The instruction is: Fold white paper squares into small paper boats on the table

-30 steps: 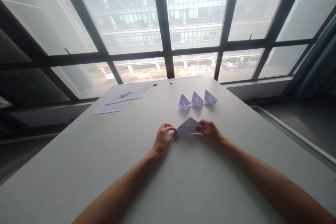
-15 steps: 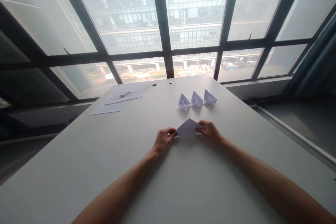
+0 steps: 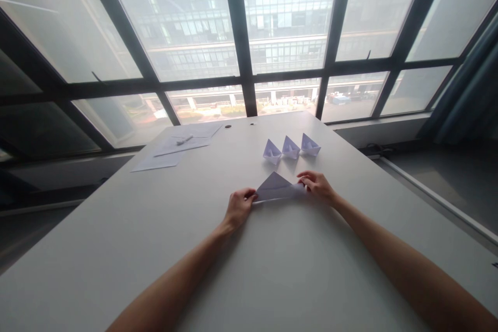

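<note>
A folded sheet of white paper [image 3: 274,187], with a triangular peak and a straight band along its near edge, is held between my two hands just above the table. My left hand [image 3: 238,206] pinches its left corner between thumb and fingers. At the right corner, my right hand [image 3: 317,185] grips the paper's end with thumb and bent fingers. Just beyond the folded paper stand three paper boats in a row: the left boat [image 3: 271,152], the middle boat [image 3: 290,148] and the right boat [image 3: 310,145].
Loose paper sheets [image 3: 159,162] lie at the table's far left, with a small white marker-like object [image 3: 184,140] on them. The white table [image 3: 155,249] reaches to the large windows. Two small round spots, one a dark hole [image 3: 227,126], mark its far end.
My right hand has slid outward and a little up to the paper's right end, baring more of the band. My left hand has shifted slightly left, keeping its pinch.
</note>
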{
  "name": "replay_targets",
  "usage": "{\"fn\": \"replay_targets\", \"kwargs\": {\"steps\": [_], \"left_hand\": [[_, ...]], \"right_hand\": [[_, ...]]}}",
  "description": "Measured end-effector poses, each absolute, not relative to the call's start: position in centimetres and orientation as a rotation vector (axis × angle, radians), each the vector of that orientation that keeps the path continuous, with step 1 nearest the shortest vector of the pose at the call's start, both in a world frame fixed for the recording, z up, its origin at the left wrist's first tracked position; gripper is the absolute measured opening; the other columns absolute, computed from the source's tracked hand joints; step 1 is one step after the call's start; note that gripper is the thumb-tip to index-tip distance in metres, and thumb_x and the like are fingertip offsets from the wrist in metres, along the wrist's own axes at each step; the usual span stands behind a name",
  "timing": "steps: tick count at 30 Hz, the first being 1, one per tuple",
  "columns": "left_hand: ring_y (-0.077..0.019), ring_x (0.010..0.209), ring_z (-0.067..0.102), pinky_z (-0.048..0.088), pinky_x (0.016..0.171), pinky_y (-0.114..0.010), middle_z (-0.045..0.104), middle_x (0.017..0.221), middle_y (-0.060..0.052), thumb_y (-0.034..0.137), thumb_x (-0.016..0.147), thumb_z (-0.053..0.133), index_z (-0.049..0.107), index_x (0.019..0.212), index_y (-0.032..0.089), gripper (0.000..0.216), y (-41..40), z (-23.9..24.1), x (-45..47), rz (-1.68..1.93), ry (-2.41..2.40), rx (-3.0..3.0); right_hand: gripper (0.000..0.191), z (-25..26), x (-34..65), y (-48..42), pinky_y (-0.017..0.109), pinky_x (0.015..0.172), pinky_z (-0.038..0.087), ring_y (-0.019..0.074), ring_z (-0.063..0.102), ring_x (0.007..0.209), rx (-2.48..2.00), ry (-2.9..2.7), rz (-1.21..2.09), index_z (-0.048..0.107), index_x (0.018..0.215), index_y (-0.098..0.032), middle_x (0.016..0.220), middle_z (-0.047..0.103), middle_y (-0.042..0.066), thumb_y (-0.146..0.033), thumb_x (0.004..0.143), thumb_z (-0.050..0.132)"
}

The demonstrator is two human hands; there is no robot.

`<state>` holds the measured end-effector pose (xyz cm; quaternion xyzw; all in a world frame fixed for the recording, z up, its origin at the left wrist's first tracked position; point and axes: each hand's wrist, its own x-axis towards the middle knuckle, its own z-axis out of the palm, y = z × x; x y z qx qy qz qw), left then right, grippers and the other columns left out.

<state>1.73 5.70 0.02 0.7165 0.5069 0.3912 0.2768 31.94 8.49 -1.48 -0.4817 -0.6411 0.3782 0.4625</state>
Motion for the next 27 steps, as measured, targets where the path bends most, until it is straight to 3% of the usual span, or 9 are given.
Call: {"fn": "replay_targets", "kwargs": {"steps": [9, 13, 17, 27], "left_hand": [[-0.022, 0.081, 0.07, 0.05, 0.075, -0.031, 0.077, 0.087, -0.005, 0.028, 0.084, 0.062, 0.077, 0.088, 0.018, 0.019, 5.8, -0.2, 1.6, 1.038, 1.387, 1.93], [-0.0224, 0.081, 0.07, 0.05, 0.075, -0.031, 0.077, 0.087, -0.005, 0.029, 0.084, 0.062, 0.077, 0.088, 0.018, 0.019, 6.0, -0.5, 1.6, 1.044, 1.39, 1.932], [-0.0223, 0.079, 0.07, 0.05, 0.073, -0.031, 0.077, 0.086, -0.005, 0.03, 0.083, 0.063, 0.077, 0.088, 0.018, 0.019, 6.1, -0.6, 1.5, 1.052, 1.389, 1.944], [-0.0224, 0.079, 0.07, 0.051, 0.073, -0.031, 0.077, 0.086, -0.006, 0.031, 0.083, 0.062, 0.077, 0.088, 0.018, 0.02, 5.9, -0.4, 1.5, 1.052, 1.396, 1.948]], "right_hand": [[0.029, -2.1, 32.9, 9.0, 0.025, 0.057, 0.047, 0.0143, 0.058, 0.064, -1.121, -1.685, 0.983, 0.067, 0.093, -0.016, 0.075, 0.066, 0.001, -0.031, 0.068, 0.073], [0.017, -2.5, 32.5, 9.1, 0.025, 0.056, 0.045, 0.0124, 0.055, 0.059, -1.136, -1.732, 0.89, 0.062, 0.074, -0.017, 0.07, 0.062, 0.0, -0.031, 0.071, 0.071], [0.016, -2.8, 32.2, 9.0, 0.023, 0.051, 0.04, 0.0104, 0.05, 0.055, -1.145, -1.773, 0.824, 0.059, 0.072, -0.018, 0.069, 0.059, -0.002, -0.03, 0.073, 0.069], [0.027, -2.9, 31.9, 8.6, 0.026, 0.057, 0.04, 0.0125, 0.048, 0.059, -1.107, -1.891, 0.707, 0.059, 0.066, -0.02, 0.067, 0.058, -0.001, -0.04, 0.074, 0.075]]}}
